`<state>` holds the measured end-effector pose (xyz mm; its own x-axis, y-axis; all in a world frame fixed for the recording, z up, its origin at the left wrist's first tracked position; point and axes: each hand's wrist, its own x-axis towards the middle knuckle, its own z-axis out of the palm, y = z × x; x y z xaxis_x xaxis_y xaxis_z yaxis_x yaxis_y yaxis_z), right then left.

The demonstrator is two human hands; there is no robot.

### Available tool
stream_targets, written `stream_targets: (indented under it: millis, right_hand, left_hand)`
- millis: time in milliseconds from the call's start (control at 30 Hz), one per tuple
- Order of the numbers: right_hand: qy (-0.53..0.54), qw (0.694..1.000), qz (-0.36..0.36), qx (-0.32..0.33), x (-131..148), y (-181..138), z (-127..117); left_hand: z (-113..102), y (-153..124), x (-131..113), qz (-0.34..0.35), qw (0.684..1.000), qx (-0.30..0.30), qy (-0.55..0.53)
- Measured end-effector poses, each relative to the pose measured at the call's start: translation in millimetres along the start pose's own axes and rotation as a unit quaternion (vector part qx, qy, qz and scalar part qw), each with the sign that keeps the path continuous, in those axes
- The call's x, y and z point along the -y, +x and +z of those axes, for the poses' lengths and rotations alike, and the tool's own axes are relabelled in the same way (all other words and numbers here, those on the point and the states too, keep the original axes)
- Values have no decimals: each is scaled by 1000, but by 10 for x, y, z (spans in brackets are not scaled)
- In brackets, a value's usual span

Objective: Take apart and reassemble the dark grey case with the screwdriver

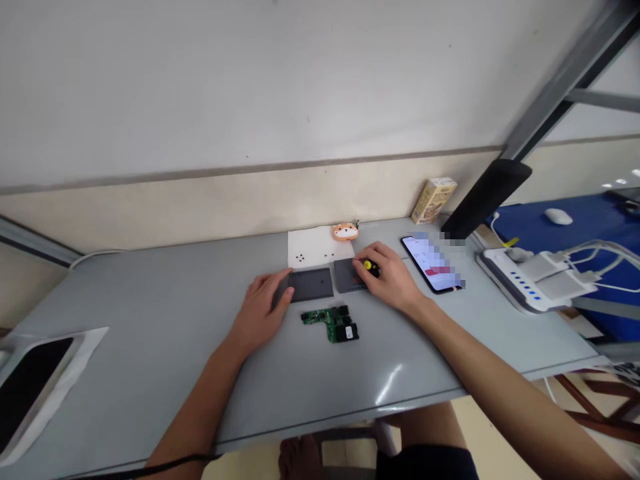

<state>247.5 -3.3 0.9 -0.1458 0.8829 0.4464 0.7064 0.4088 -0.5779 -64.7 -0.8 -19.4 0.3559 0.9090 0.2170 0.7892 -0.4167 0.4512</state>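
My left hand (263,308) rests at the left end of a flat dark grey cover (315,283), its thumb and index finger apart and touching it. My right hand (387,277) is closed around a yellow-and-black screwdriver (369,265), of which only the handle end shows. It is over a dark grey casing (344,275), just right of the cover; the hand hides the casing's right part. In front of both lies a green circuit board (327,322) with black parts. Behind them, several small dark screws (300,258) lie on a white sheet of paper (313,240).
An orange animal-faced case (345,231) sits at the paper's back edge. To the right are a lit phone (433,263), a carton (434,200), a black cylinder (487,199) and a power strip (530,283) with cables. A dark-screened device (35,380) lies far left.
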Motion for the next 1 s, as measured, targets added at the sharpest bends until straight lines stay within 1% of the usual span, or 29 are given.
stream_targets:
  millis: [100,233,567,1000]
  right_hand:
    - [-44,998,-31,16,-20,-23,37]
    - [-76,995,-48,34,-56,-38,63]
    - [-81,995,-42,45,-83,-24,45]
    - [-103,992,-47,58,-30,-37,36]
  left_hand:
    - [9,-6,5,-6,1000,-5,-6]
    - [16,-16,13,-15,1000,-11,-14]
    - [22,-19,19,-29,999,-17,-30]
    - [51,2,83,-7,999,-27,-26]
